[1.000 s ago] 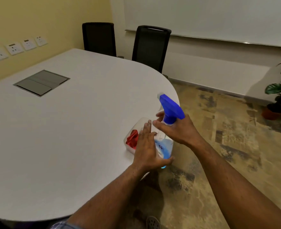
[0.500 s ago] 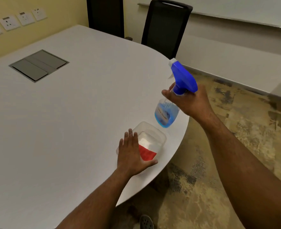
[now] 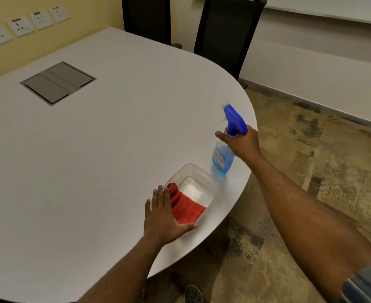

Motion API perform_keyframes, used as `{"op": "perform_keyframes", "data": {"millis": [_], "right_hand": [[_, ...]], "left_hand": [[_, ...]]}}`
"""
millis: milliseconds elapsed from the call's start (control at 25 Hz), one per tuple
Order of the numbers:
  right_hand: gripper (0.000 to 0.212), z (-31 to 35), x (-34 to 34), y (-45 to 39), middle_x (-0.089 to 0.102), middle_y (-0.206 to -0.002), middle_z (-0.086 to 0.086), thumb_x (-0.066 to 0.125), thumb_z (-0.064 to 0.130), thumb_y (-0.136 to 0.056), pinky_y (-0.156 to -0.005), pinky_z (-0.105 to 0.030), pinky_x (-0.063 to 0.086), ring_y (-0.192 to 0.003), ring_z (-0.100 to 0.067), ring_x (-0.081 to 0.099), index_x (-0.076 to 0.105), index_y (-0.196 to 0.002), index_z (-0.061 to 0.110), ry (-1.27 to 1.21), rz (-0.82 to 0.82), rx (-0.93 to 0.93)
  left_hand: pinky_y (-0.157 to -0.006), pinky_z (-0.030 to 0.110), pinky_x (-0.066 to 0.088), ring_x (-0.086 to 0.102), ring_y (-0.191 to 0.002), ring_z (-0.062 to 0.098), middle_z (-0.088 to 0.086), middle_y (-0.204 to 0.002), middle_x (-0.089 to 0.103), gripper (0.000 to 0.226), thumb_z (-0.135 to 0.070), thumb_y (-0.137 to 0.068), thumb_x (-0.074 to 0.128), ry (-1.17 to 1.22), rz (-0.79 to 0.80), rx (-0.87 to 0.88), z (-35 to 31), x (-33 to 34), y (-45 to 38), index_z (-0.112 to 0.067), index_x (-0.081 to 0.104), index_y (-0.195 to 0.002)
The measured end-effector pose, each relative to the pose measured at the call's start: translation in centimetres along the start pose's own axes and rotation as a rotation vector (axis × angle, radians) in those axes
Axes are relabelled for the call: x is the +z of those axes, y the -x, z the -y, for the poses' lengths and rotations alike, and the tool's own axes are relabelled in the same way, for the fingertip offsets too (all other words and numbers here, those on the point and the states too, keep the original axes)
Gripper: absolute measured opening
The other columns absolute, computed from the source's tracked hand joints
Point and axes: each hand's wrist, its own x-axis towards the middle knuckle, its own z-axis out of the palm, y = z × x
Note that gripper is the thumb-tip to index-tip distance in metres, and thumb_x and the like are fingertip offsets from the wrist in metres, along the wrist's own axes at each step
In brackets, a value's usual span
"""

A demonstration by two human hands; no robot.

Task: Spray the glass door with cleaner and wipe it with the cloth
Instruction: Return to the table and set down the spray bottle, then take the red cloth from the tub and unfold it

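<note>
My right hand [image 3: 242, 142] grips the neck of a spray bottle [image 3: 222, 159] with a blue trigger head and pale blue liquid; its base is at or just above the white table [image 3: 92, 160], near the curved edge. A clear plastic container [image 3: 198, 178] beside it holds a folded red cloth [image 3: 185, 207]. My left hand [image 3: 161, 216] rests flat with straight fingers on the container's near-left side, partly covering the cloth. No glass door is in view.
A grey cable hatch [image 3: 57, 83] is set into the table at the left. Two black chairs [image 3: 228, 33] stand at the far side. Wall sockets [image 3: 20, 25] line the yellow wall. Patterned floor lies to the right of the table.
My right hand lifted the spray bottle out of the container, then lowered it to the table beside it. My left hand stayed flat on the container, and the cloth now shows more.
</note>
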Motion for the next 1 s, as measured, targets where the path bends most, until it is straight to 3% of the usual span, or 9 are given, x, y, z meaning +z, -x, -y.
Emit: {"op": "perform_keyframes", "data": {"millis": [120, 400, 560, 640, 760, 800, 880, 1000], "right_hand": [[0.054, -1.9, 0.7, -0.3, 0.064, -0.092, -0.006, 0.081, 0.039, -0.075, -0.066, -0.022, 0.053, -0.083, -0.017, 0.061, 0.060, -0.111, 0.006, -0.002, 0.034, 0.063], [0.063, -3.3, 0.9, 0.0, 0.063, -0.099, -0.007, 0.080, 0.045, -0.074, -0.063, -0.018, 0.048, -0.100, -0.028, 0.065, 0.056, -0.118, 0.007, 0.060, 0.062, 0.139], [0.086, -3.5, 0.2, 2.9, 0.054, -0.136, -0.010, 0.080, 0.045, -0.074, -0.094, -0.041, 0.051, -0.123, -0.030, 0.055, 0.037, -0.141, 0.013, 0.270, 0.126, 0.252], [0.079, -4.2, 0.3, 6.0, 0.052, -0.136, -0.012, 0.080, 0.039, -0.076, -0.092, -0.040, 0.051, -0.119, -0.027, 0.055, 0.037, -0.138, 0.015, 0.302, -0.028, 0.318], [0.050, -5.5, 2.5, 11.5, 0.058, -0.117, -0.008, 0.075, 0.031, -0.082, -0.080, -0.032, 0.051, -0.104, -0.020, 0.057, 0.049, -0.121, 0.014, 0.415, -0.148, 0.232], [0.041, -5.8, 3.5, 12.9, 0.060, -0.112, -0.005, 0.073, 0.031, -0.084, -0.080, -0.032, 0.052, -0.101, -0.018, 0.057, 0.053, -0.116, 0.016, 0.458, -0.092, 0.171], [0.028, -5.8, 5.5, 14.8, 0.062, -0.108, 0.001, 0.069, 0.034, -0.087, -0.086, -0.034, 0.051, -0.100, -0.016, 0.057, 0.060, -0.110, 0.020, 0.564, 0.115, 0.050], [0.033, -4.9, 8.5, 15.8, 0.064, -0.110, 0.001, 0.062, 0.046, -0.088, -0.092, -0.034, 0.042, -0.101, -0.017, 0.055, 0.065, -0.112, 0.023, 0.818, 0.362, -0.147]], "left_hand": [[-0.122, 0.046, -0.011, -0.030, -0.147, 0.019, -0.001, -0.155, -0.039, 0.144, -0.105, -0.050, 0.035, 0.028, 0.006, -0.003, 0.2, 0.3, 0.1, -0.021, -0.043, -0.137], [-0.121, 0.043, -0.011, -0.029, -0.146, 0.018, -0.003, -0.156, -0.037, 0.146, -0.105, -0.048, 0.036, 0.083, -0.012, 0.022, 0.5, 0.4, 0.1, -0.022, -0.039, -0.142], [-0.122, 0.041, -0.007, -0.023, -0.146, 0.012, -0.007, -0.158, -0.029, 0.142, -0.098, -0.057, 0.046, 0.176, -0.027, 0.054, 0.9, 0.2, 0.1, -0.021, -0.026, -0.152], [-0.124, 0.041, 0.005, -0.004, -0.149, 0.011, -0.008, -0.162, -0.007, 0.122, -0.079, -0.073, 0.059, 0.331, -0.094, 0.062, 1.6, 0.0, 0.2, -0.017, -0.003, -0.158], [-0.119, 0.039, 0.025, 0.022, -0.150, 0.022, 0.004, -0.162, 0.023, 0.064, -0.031, -0.090, 0.063, 0.417, -0.274, 0.024, 3.5, 0.1, 0.1, -0.012, 0.039, -0.146], [-0.117, 0.037, 0.027, 0.026, -0.149, 0.023, 0.005, -0.161, 0.027, 0.049, -0.022, -0.092, 0.062, 0.401, -0.302, -0.001, 4.0, 0.1, 0.1, -0.013, 0.048, -0.138], [-0.114, 0.037, 0.030, 0.030, -0.147, 0.024, 0.006, -0.161, 0.029, 0.039, -0.028, -0.090, 0.066, 0.313, -0.305, -0.014, 4.5, -0.2, -0.3, -0.015, 0.057, -0.126], [-0.116, 0.045, 0.034, 0.029, -0.147, 0.026, 0.008, -0.162, 0.026, 0.062, -0.050, -0.082, 0.071, 0.154, -0.240, 0.018, 3.9, -0.9, -1.1, -0.016, 0.056, -0.132]]}}
